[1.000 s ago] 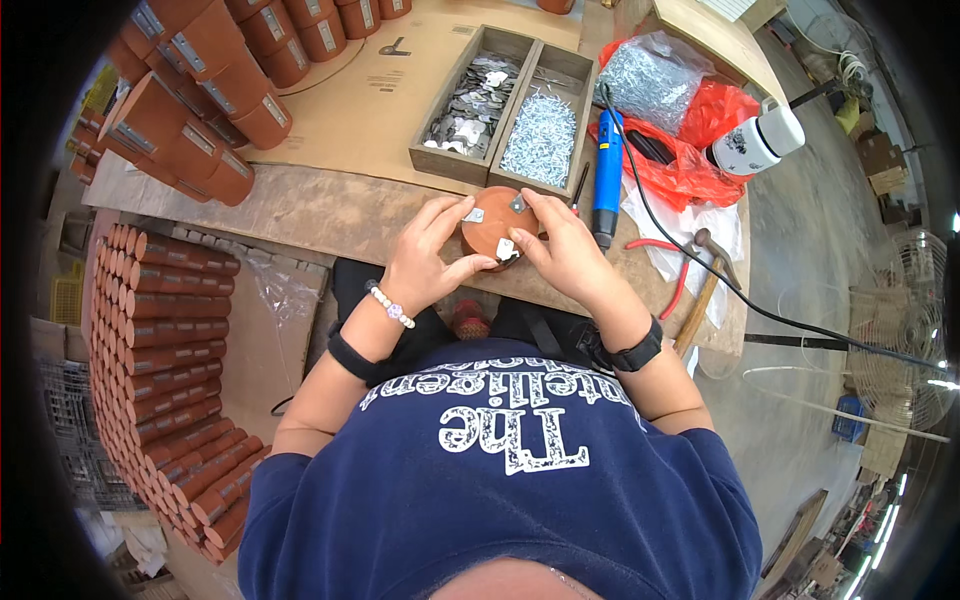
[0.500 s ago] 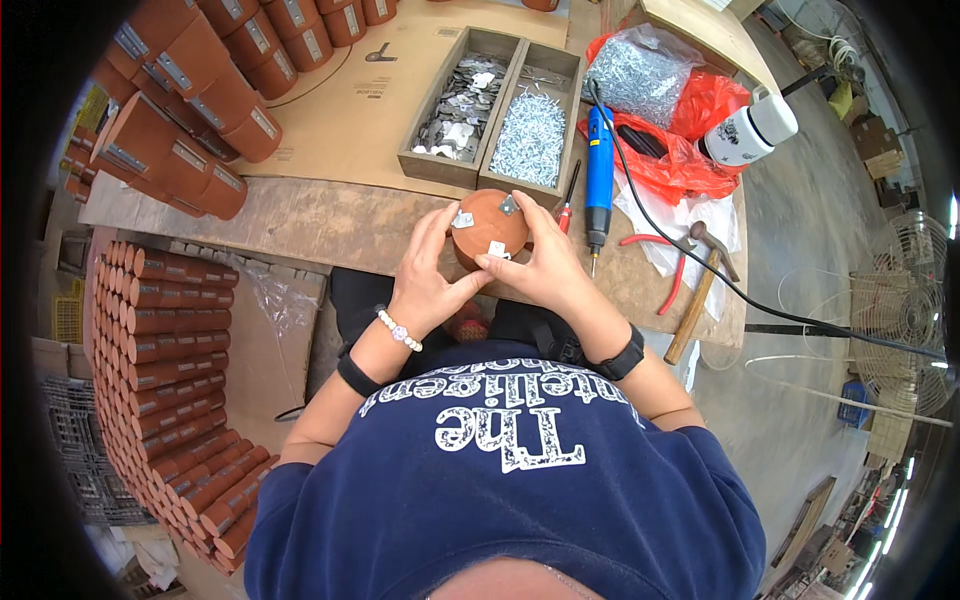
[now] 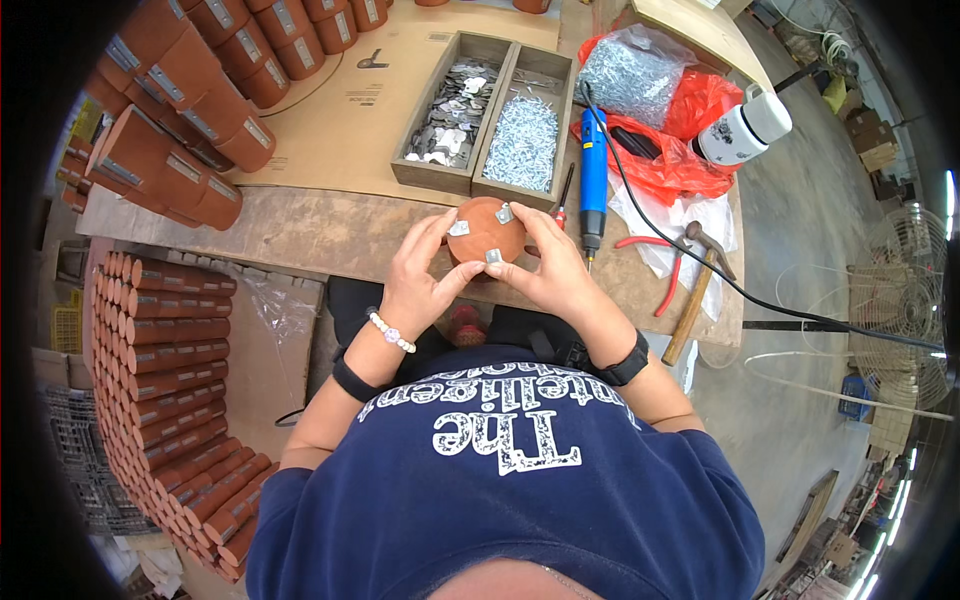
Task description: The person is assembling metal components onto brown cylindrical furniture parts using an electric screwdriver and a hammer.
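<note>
Both hands hold a round reddish-brown cylinder (image 3: 483, 230) end-up over the workbench edge. Three small silver metal plates sit around its top rim. My left hand (image 3: 420, 275) grips its left side, thumb near the plate closest to me. My right hand (image 3: 550, 270) wraps its right side, fingers by the plate at the upper right. Just beyond stands a two-part wooden tray (image 3: 490, 110), with metal plates in its left part and silver screws in its right part.
A blue electric screwdriver (image 3: 593, 175) with a black cord lies right of the tray, beside a small screwdriver, red pliers (image 3: 668, 270) and a hammer (image 3: 695, 290). A red bag holds a sack of screws (image 3: 630, 75). Brown cylinders are stacked at the left (image 3: 160, 330) and on the bench (image 3: 170, 150).
The cylinder has been turned in my hands and drawn slightly nearer; my fingers have shifted round its rim. A third metal plate now shows on the top.
</note>
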`<state>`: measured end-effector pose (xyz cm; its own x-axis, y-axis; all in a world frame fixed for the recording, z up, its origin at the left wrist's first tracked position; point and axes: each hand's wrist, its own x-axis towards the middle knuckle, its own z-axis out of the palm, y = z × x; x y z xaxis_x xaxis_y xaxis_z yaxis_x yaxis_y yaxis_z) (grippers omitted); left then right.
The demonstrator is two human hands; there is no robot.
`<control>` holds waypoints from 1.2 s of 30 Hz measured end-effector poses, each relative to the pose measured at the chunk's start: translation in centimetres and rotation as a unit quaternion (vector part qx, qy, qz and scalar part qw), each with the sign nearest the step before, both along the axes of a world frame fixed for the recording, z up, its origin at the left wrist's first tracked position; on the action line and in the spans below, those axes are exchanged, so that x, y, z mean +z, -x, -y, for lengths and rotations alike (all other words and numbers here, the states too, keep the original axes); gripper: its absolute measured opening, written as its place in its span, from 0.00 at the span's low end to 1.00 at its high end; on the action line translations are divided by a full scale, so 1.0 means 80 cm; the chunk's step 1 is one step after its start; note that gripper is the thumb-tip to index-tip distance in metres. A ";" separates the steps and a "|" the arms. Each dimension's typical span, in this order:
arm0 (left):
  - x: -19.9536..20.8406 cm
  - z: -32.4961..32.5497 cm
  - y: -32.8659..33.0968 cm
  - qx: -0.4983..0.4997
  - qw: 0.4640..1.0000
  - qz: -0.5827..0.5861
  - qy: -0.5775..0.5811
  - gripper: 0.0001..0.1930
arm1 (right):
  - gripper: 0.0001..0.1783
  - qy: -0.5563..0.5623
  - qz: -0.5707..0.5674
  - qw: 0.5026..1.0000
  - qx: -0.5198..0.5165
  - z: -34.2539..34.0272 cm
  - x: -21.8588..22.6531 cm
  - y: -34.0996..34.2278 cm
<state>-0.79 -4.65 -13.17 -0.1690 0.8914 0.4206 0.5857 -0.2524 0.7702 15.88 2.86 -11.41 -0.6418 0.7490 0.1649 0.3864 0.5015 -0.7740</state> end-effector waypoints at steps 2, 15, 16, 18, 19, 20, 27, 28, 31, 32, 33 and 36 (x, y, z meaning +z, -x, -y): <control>0.000 -0.001 0.000 0.001 1.000 0.001 -0.005 0.29 | 0.38 -0.022 0.000 1.000 -0.005 0.000 0.001 0.000; -0.037 0.010 -0.018 0.019 0.995 0.035 0.095 0.43 | 0.39 -0.056 -0.008 0.998 0.011 -0.008 -0.004 -0.004; -0.036 0.011 -0.023 0.031 0.995 0.004 0.095 0.43 | 0.40 -0.019 -0.007 1.000 0.011 -0.008 -0.004 -0.007; -0.036 0.009 -0.027 0.055 0.993 -0.018 0.104 0.41 | 0.38 -0.024 -0.028 0.999 0.006 -0.008 -0.012 -0.016; -0.039 0.006 -0.026 0.072 0.992 -0.023 0.101 0.37 | 0.38 -0.052 -0.043 0.998 0.002 -0.008 -0.019 -0.023; -0.036 0.004 -0.025 0.072 0.991 -0.025 0.113 0.36 | 0.38 -0.061 -0.049 0.997 0.000 -0.008 -0.019 -0.032; -0.025 0.004 -0.009 0.042 0.981 0.136 0.131 0.30 | 0.20 0.004 -0.003 0.999 -0.054 -0.006 -0.057 -0.080; -0.007 0.000 -0.003 0.029 0.977 0.170 0.122 0.30 | 0.16 0.004 0.004 0.998 -0.056 -0.007 -0.063 -0.082; 0.058 -0.034 0.020 -0.005 0.954 0.296 0.052 0.32 | 0.12 -0.066 -0.001 0.995 -0.070 -0.010 -0.065 -0.072; 0.088 -0.050 0.033 0.004 0.968 0.242 0.064 0.32 | 0.12 -0.065 -0.002 0.996 -0.061 -0.011 -0.065 -0.071; 0.112 -0.068 0.049 0.016 0.979 0.187 0.074 0.33 | 0.12 -0.070 0.001 0.996 -0.051 -0.013 -0.065 -0.069; 0.158 -0.137 0.086 0.070 0.997 -0.004 0.030 0.30 | 0.13 -0.071 0.049 0.996 -0.028 -0.021 -0.071 -0.059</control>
